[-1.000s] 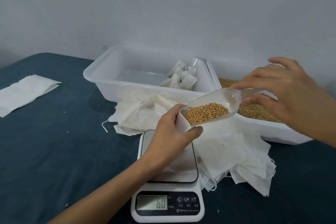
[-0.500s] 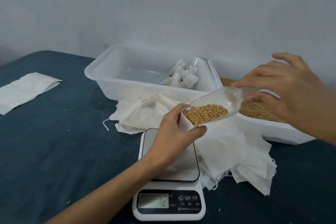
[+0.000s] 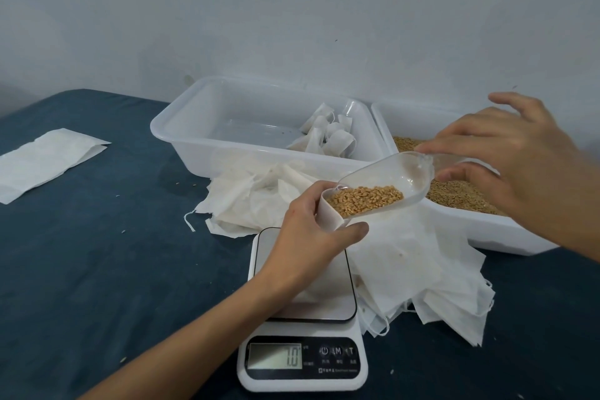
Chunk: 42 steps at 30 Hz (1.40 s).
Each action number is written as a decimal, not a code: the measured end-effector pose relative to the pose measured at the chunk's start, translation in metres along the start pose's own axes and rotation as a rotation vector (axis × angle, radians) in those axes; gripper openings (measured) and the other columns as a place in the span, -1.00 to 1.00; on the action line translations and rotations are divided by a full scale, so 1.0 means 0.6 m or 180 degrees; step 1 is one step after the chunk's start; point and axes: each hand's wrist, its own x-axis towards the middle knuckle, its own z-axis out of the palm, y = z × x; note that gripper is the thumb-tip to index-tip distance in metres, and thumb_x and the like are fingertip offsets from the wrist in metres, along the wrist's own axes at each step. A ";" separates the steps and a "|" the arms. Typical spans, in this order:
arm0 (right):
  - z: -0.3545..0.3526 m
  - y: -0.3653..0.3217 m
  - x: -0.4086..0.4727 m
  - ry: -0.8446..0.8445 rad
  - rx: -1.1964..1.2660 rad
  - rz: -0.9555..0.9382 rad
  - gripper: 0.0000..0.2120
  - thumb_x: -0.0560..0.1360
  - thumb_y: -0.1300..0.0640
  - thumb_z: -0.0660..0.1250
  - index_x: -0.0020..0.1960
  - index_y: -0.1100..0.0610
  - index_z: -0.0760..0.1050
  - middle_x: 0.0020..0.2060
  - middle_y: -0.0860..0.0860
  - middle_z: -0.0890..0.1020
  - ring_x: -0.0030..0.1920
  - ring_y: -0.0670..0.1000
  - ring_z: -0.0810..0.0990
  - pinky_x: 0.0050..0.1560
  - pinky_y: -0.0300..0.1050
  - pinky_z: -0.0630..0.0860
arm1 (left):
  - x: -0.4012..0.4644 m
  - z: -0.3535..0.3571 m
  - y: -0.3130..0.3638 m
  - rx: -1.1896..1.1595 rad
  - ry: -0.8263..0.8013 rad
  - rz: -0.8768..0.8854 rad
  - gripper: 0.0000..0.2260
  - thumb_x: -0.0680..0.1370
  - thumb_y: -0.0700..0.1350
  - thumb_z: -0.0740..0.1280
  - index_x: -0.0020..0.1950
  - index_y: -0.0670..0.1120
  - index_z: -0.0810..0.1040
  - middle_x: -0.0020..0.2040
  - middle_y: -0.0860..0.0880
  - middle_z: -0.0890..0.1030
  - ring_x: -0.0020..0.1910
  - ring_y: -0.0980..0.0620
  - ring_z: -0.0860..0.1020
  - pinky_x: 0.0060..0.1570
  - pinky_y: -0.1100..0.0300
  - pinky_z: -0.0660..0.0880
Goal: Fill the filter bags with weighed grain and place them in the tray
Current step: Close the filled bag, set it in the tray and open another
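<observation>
Nearest the camera, the white digital kitchen scale [image 3: 302, 328] with a black control panel is seen on the dark blue cloth-covered table [image 3: 97, 269]. Its display now reads about 7.0, where roughly 6.0 was shown a second earlier; the reading in between is blurred. Grain is therefore judged to be trickling in, and the target weight is probably not yet reached.

Above the scale's steel platform, a small white paper filter bag [image 3: 329, 216] is gripped by the left hand [image 3: 311, 237], with fingers and thumb curled round its open mouth. Whether the bag's base rests on the platform cannot be told, as it is hidden by the hand.

The lip of a clear plastic scoop [image 3: 383, 187], loaded with golden-brown wheat grain [image 3: 365, 200], is set into the bag's mouth. The scoop handle is pinched by the right hand [image 3: 506, 159], with the outer fingers spread loosely. The scoop's tilt looks almost unchanged from the earlier frames, so a slow, controlled pour is suggested.

A heap of loose white empty filter bags [image 3: 406, 263] lies just behind and right of the scale. A separate flat white sheet [image 3: 48, 159] lies far left.

Farther back, the white plastic tray [image 3: 201, 136] is seen holding a few filled bags [image 3: 328, 136] in its right corner. Beside it on the right, a white plastic bin [image 3: 480, 230] of grain is placed.
</observation>
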 end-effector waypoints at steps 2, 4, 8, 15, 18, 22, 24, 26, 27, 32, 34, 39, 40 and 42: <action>0.001 0.001 0.000 0.0018 0.0003 -0.0002 -0.71 0.55 0.05 0.31 0.24 -0.03 0.62 0.01 -0.07 0.65 -0.01 0.05 0.61 0.48 0.18 0.18 | 0.000 0.000 -0.001 -0.0033 0.0008 -0.0013 -0.58 0.35 -0.03 0.56 0.18 0.11 0.60 0.13 0.09 0.72 0.12 0.09 0.68 0.20 0.10 0.58; 0.002 0.000 0.000 0.0028 0.0012 0.0002 -0.71 0.54 0.06 0.33 0.24 -0.03 0.62 0.00 -0.07 0.65 -0.01 0.06 0.61 0.49 0.18 0.18 | 0.001 -0.001 -0.001 -0.0033 0.0021 -0.0019 -0.59 0.34 -0.02 0.56 0.17 0.12 0.60 0.14 0.09 0.72 0.12 0.10 0.68 0.20 0.08 0.59; 0.004 -0.004 -0.001 0.0037 0.0037 0.0024 -0.72 0.53 0.07 0.34 0.23 -0.01 0.63 0.00 -0.06 0.66 -0.02 0.08 0.63 0.48 0.21 0.20 | 0.001 -0.002 0.001 -0.0052 0.0009 -0.0033 -0.62 0.35 -0.01 0.56 0.14 0.15 0.60 0.12 0.11 0.72 0.11 0.11 0.69 0.15 0.13 0.59; 0.005 -0.010 -0.003 0.0056 0.0054 0.0054 -0.73 0.52 0.09 0.34 0.20 0.02 0.64 -0.01 -0.06 0.66 -0.03 0.09 0.63 0.46 0.23 0.21 | 0.001 -0.002 0.003 -0.0100 -0.0005 -0.0046 -0.65 0.31 0.02 0.54 0.06 0.21 0.60 0.12 0.18 0.70 0.12 0.13 0.69 0.11 0.21 0.57; 0.004 -0.012 -0.004 0.0060 0.0046 0.0063 -0.72 0.51 0.11 0.35 0.20 0.02 0.65 -0.02 -0.04 0.66 -0.03 0.11 0.64 0.45 0.24 0.22 | 0.001 -0.002 0.003 -0.0104 -0.0018 -0.0056 -0.65 0.33 0.00 0.54 0.08 0.18 0.59 0.13 0.20 0.70 0.12 0.14 0.69 0.06 0.30 0.57; 0.001 -0.014 -0.003 0.0025 0.0091 0.0103 -0.72 0.51 0.10 0.35 0.20 0.03 0.65 -0.01 -0.04 0.67 -0.02 0.11 0.64 0.46 0.25 0.22 | 0.001 -0.001 0.001 -0.0096 0.0011 -0.0091 -0.63 0.33 -0.04 0.56 0.10 0.11 0.60 0.13 0.17 0.71 0.11 0.13 0.69 0.08 0.24 0.60; 0.000 -0.015 -0.003 0.0004 0.0102 0.0122 -0.72 0.51 0.10 0.34 0.20 0.04 0.66 -0.01 -0.04 0.67 -0.02 0.12 0.65 0.46 0.25 0.22 | 0.001 -0.002 0.001 -0.0091 0.0012 -0.0106 -0.63 0.34 -0.06 0.56 0.11 0.09 0.60 0.12 0.18 0.71 0.11 0.14 0.69 0.08 0.23 0.59; -0.001 -0.015 -0.003 -0.0014 0.0112 0.0136 -0.72 0.52 0.11 0.34 0.20 0.04 0.66 -0.01 -0.04 0.67 -0.01 0.11 0.64 0.46 0.25 0.21 | 0.000 -0.002 0.002 -0.0081 0.0008 -0.0124 -0.61 0.35 -0.07 0.56 0.14 0.09 0.59 0.11 0.18 0.72 0.10 0.15 0.69 0.07 0.24 0.59; -0.001 -0.015 -0.003 -0.0017 0.0117 0.0141 -0.72 0.52 0.11 0.34 0.20 0.04 0.66 -0.01 -0.04 0.67 -0.01 0.11 0.64 0.46 0.24 0.21 | 0.000 -0.002 0.002 -0.0078 0.0016 -0.0127 -0.58 0.35 -0.07 0.56 0.17 0.10 0.58 0.11 0.15 0.72 0.10 0.14 0.70 0.06 0.24 0.59; 0.000 -0.017 -0.001 -0.0020 0.0109 0.0129 -0.72 0.51 0.12 0.35 0.20 0.05 0.65 -0.01 -0.03 0.67 -0.01 0.12 0.65 0.45 0.27 0.22 | -0.001 -0.002 0.004 -0.0103 0.0053 -0.0106 -0.53 0.35 -0.10 0.56 0.23 0.10 0.56 0.12 0.07 0.73 0.10 0.09 0.70 0.09 0.19 0.61; 0.001 -0.018 -0.001 -0.0027 0.0111 0.0125 -0.72 0.51 0.12 0.35 0.20 0.05 0.65 -0.01 -0.03 0.67 -0.01 0.12 0.64 0.45 0.27 0.23 | -0.001 -0.002 0.005 -0.0104 0.0053 -0.0110 -0.53 0.35 -0.10 0.56 0.22 0.10 0.57 0.13 0.07 0.73 0.10 0.09 0.70 0.09 0.18 0.61; 0.001 -0.018 -0.001 -0.0026 0.0111 0.0138 -0.72 0.52 0.10 0.34 0.20 0.05 0.66 -0.01 -0.03 0.67 -0.01 0.11 0.64 0.46 0.25 0.22 | -0.001 -0.002 0.006 -0.0106 0.0046 -0.0135 -0.54 0.34 -0.09 0.56 0.21 0.12 0.57 0.15 0.07 0.72 0.11 0.11 0.69 0.08 0.20 0.60; 0.001 -0.018 -0.001 -0.0025 0.0108 0.0138 -0.72 0.52 0.09 0.34 0.20 0.05 0.66 -0.01 -0.03 0.67 -0.02 0.11 0.64 0.46 0.25 0.22 | -0.002 -0.002 0.006 -0.0105 0.0049 -0.0137 -0.54 0.34 -0.09 0.56 0.21 0.12 0.57 0.14 0.07 0.72 0.10 0.11 0.70 0.05 0.23 0.60; 0.002 -0.017 -0.001 -0.0026 0.0109 0.0138 -0.72 0.52 0.10 0.34 0.20 0.04 0.65 -0.01 -0.03 0.67 -0.02 0.11 0.64 0.46 0.25 0.22 | -0.002 -0.002 0.007 -0.0102 0.0065 -0.0141 -0.55 0.35 -0.09 0.57 0.21 0.13 0.58 0.13 0.09 0.72 0.09 0.12 0.70 0.01 0.26 0.60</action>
